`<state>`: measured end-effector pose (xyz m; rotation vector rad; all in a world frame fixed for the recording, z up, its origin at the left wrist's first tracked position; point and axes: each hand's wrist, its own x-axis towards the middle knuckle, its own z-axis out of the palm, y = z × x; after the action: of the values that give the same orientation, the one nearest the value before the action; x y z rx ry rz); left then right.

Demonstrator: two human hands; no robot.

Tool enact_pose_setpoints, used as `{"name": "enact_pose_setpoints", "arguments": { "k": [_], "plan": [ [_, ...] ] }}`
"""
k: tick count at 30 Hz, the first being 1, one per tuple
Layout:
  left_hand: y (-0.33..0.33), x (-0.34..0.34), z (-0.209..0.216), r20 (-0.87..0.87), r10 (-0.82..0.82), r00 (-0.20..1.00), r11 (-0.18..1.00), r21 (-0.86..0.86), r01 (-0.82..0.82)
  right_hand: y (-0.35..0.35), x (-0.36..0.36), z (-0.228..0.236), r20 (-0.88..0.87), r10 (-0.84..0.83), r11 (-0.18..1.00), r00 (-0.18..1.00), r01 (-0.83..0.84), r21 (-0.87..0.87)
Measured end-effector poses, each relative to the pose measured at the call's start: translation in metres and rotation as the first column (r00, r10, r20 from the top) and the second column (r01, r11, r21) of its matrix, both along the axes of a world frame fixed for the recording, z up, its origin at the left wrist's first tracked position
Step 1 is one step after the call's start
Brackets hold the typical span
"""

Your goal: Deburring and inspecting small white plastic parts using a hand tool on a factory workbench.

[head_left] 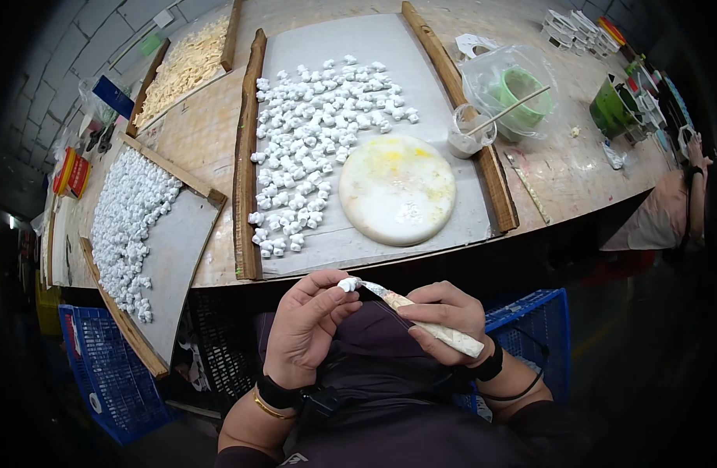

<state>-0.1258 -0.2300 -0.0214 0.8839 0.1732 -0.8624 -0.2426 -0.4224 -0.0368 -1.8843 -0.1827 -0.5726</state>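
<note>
Between the thumb and fingers of my left hand (308, 316) is a small white molded piece (348, 285), held in front of the table edge. My right hand (444, 316) grips a pale, tapered tool (425, 312) with a wrapped-looking handle; its narrow tip touches or nearly touches the piece. Beyond my hands, many similar white pieces (312, 132) lie spread on a paper-lined board (335, 39) with wooden side rails. A round whitish slab (397, 191) with yellow stains rests on that board, to the right of the pieces.
Left, a second wood-framed tray (175, 265) holds more white pieces; a far tray holds cream-coloured bits (191, 62). A cup with a stick (469, 132) and a bagged green container (522, 97) stand right. Blue crates (113, 374) sit below. Another person's arm (695, 179) shows far right.
</note>
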Motion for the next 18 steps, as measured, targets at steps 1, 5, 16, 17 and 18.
{"name": "enact_pose_setpoints", "arguments": {
  "k": [1,5,16,17,18],
  "plan": [
    [0.0002,0.0002,0.0000,0.005,0.000,1.000,1.000,0.004,0.000,-0.0005,-0.0011,0.0002,-0.005,-0.004,1.000,1.000,0.004,0.007],
    [0.0002,0.0010,-0.0018,0.032,-0.001,0.999,1.000,0.013,0.001,-0.0014,-0.0023,-0.0005,-0.005,-0.011,1.000,1.000,0.011,0.022],
    [-0.0023,-0.0003,-0.0014,0.044,0.004,0.999,1.000,0.024,-0.005,-0.0016,-0.0011,-0.0034,0.009,0.005,1.000,1.000,-0.006,0.015],
    [-0.0022,-0.0005,-0.0018,0.041,0.001,0.999,1.000,0.019,-0.002,-0.0011,-0.0010,-0.0032,0.012,-0.001,1.000,1.000,0.000,0.018],
    [-0.0022,-0.0005,-0.0020,0.038,-0.001,0.999,1.000,0.014,0.000,-0.0003,-0.0007,-0.0030,0.015,-0.007,1.000,1.000,0.007,0.022]
  ]
}}
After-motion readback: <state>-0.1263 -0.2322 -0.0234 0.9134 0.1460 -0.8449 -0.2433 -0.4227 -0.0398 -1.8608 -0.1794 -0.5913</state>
